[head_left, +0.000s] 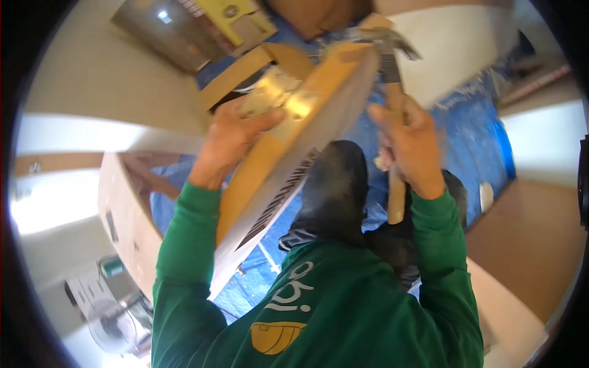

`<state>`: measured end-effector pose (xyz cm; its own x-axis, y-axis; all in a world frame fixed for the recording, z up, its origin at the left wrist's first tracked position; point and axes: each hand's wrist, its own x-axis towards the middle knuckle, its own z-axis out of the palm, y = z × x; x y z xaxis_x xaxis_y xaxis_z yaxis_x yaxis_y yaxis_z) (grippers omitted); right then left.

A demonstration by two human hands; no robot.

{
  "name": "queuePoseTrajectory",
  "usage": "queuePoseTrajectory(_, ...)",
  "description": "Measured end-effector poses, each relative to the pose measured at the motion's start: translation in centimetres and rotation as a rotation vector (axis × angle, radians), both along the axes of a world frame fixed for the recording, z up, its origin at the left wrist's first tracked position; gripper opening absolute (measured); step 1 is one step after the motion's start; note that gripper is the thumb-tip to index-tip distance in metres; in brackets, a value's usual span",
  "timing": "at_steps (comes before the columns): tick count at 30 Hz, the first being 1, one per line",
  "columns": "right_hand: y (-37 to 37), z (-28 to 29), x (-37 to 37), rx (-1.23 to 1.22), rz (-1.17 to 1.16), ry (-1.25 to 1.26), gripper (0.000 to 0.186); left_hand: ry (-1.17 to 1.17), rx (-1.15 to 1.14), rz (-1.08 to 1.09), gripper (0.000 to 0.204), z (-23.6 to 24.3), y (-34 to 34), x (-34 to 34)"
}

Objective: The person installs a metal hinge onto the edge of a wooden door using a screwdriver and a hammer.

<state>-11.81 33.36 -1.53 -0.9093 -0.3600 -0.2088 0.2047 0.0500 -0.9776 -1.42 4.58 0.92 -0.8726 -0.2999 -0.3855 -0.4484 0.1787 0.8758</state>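
A long board (276, 138) stands tilted on edge, its orange-brown narrow side facing up and its white side toward my right. A shiny brass-coloured hinge (273, 92) lies against that narrow side. My left hand (230, 138) is closed on the hinge, thumb pressed along it and the other fingers mostly hidden. Right of the board, my right hand (408, 141) grips the wooden handle of a claw hammer (393, 92). The hammer head is up, near the board's far end, slightly blurred; I cannot tell if it touches the wood.
Blue plastic sheeting (457, 138) covers the floor around my legs. An open cardboard box (236, 80) and a yellow carton (236, 21) are beyond the board. A pale wooden panel (126, 211) stands left. A fan (111, 325) is at lower left.
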Motion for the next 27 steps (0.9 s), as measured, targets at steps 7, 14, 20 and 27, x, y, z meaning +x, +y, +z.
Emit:
queuePoseTrajectory(7,2.1,-4.8,-0.5,0.309,0.06,0.906,0.033,0.177,-0.091,0.115,0.046,-2.2,2.5,-0.2)
queuePoseTrajectory(14,2.1,-3.1,-0.9,0.369,0.016,0.902,0.024,0.266,-0.451,0.068,0.035,-1.0,3.4,1.0)
queuePoseTrajectory(20,3.5,-0.4,-2.3,-0.03,-0.167,0.275,0.028,0.541,-1.12,-0.113,0.019,-2.2,5.3,-0.7)
queuePoseTrajectory(27,1.2,0.9,-1.2,-0.13,-0.105,-0.023,0.032,0.272,-0.539,0.077,0.017,-0.7,3.8,0.5)
